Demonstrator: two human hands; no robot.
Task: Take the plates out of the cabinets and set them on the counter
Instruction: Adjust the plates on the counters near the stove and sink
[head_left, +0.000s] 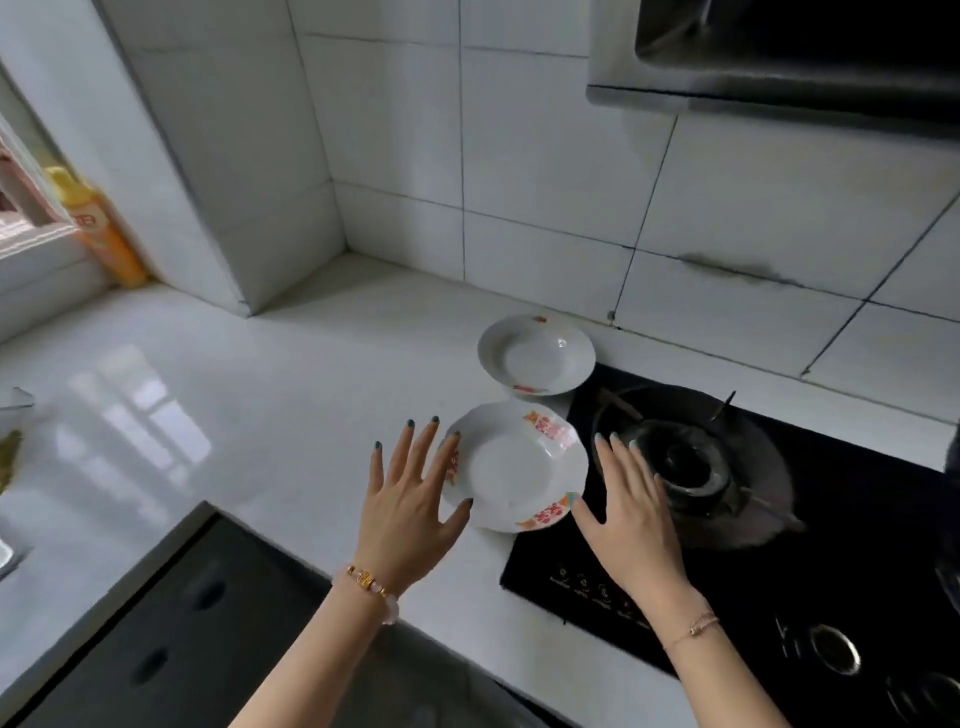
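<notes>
Because both hands flank it with fingers spread wide, the near plate (514, 465) looks just set down on the white surface (234, 395), or about to be nudged into place. The left hand (410, 499) has its fingers (444, 457) overlapping the plate's left rim; the right hand (631, 509) brushes the lower right rim with its thumb; neither grips anything. The plate sits face up beside the stove (779, 519), its edge seeming to overlap the stove's corner. Being round, it has no long axis; its red patterns lie at upper right, lower right and left. A second plate (536, 356) rests just behind, also face up.
</notes>
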